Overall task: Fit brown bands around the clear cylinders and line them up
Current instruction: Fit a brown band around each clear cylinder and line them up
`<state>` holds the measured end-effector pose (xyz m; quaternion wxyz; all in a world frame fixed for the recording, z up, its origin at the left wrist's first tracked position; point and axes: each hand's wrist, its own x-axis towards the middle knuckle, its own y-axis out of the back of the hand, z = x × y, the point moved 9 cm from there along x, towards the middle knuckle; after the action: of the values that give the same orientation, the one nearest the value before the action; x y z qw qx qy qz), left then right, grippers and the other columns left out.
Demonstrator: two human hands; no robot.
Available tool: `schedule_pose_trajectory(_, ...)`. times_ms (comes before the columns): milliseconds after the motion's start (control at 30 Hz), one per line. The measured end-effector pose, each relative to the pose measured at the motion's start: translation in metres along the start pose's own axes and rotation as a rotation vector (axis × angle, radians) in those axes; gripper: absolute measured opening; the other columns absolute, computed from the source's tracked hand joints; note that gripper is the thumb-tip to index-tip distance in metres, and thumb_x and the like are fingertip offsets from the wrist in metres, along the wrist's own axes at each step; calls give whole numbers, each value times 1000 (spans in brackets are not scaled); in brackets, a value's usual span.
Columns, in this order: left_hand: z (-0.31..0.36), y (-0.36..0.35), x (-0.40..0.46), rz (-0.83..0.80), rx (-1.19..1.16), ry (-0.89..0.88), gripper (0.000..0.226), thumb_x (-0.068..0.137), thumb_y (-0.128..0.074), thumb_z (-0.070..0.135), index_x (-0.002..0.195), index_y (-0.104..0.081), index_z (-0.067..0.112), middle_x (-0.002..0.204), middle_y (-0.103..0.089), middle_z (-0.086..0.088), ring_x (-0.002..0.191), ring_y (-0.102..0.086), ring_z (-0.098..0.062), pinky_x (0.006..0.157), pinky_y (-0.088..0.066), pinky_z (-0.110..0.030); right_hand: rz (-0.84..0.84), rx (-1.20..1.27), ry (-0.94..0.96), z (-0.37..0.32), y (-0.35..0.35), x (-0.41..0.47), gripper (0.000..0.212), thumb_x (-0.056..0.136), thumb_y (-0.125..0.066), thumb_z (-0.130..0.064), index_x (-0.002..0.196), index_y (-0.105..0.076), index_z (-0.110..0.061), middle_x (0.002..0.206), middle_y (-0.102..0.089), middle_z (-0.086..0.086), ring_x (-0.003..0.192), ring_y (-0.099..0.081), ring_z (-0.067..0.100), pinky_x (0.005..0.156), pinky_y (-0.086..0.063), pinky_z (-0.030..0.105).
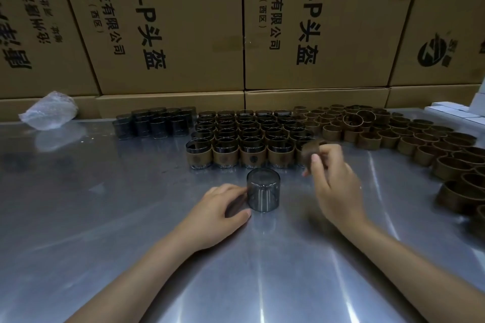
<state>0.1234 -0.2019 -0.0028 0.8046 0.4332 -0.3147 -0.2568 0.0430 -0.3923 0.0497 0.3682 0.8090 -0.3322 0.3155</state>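
A bare clear smoky cylinder (pixel 263 189) stands alone on the metal table (pixel 105 217), in front of the rows. My left hand (pixel 217 207) holds it from the left, thumb and fingers curled against its side. My right hand (pixel 332 178) hovers to the right of it and pinches a blurred brown band (pixel 309 148) above the table. Behind them, banded cylinders (pixel 246 139) stand lined up in several rows. Bare cylinders (pixel 154 123) are grouped at the back left. Loose brown bands (pixel 380 128) cover the back right.
Large printed cardboard boxes (pixel 170 26) form a wall along the table's far edge. A crumpled clear plastic bag (pixel 48 114) lies at the back left. White boxes (pixel 462 110) sit at the far right edge. More bands (pixel 462 178) run down the right side.
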Motion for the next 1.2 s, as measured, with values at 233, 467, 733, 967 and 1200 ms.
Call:
schedule_pose_trajectory(233, 3, 11, 0, 101, -120, -7, 47, 91, -60, 34, 135, -51, 21, 128, -52, 8, 120, -46, -7, 102, -36, -23, -13, 21, 161, -66, -11, -21, 29, 94, -44, -41, 95, -61, -17, 68, -63, -14, 68, -60, 5, 65, -42, 25)
schedule_pose_trajectory(467, 18, 45, -6, 376, -601, -6, 35, 87, -48, 52, 103, -70, 31, 101, -68, 11, 104, -59, -2, 92, -43, -17, 80, -173, 484, -93, -12, -24, 24, 90, -55, -29, 88, -71, -11, 81, -68, -5, 84, -52, 12, 74, -36, 29)
schedule_pose_trajectory(733, 42, 29, -6, 292, -876, -66, 23, 98, -45, 27, 94, -67, 20, 83, -68, 16, 83, -61, 4, 74, -45, -10, 85, -250, 600, -108, -17, -33, 26, 91, -57, -39, 83, -70, -19, 88, -65, -5, 96, -48, 16, 83, -34, 32)
schedule_pose_trajectory(967, 49, 31, -9, 266, -413, -138, 43, 97, -33, 45, 132, -53, 30, 90, -54, 14, 92, -52, -3, 83, -35, -9, -143, 86, 231, -86, -28, -23, 42, 93, -44, -46, 123, -51, -17, 118, -42, -13, 110, -45, 3, 92, -39, 16)
schedule_pose_trajectory(1200, 48, 32, -8, 296, -454, -135, 43, 96, -34, 41, 131, -54, 24, 110, -63, 6, 107, -57, -8, 93, -46, -31, -361, 63, 173, -77, -50, -23, 57, 95, -24, -55, 142, -41, -28, 120, -34, -23, 108, -46, -6, 82, -41, 8)
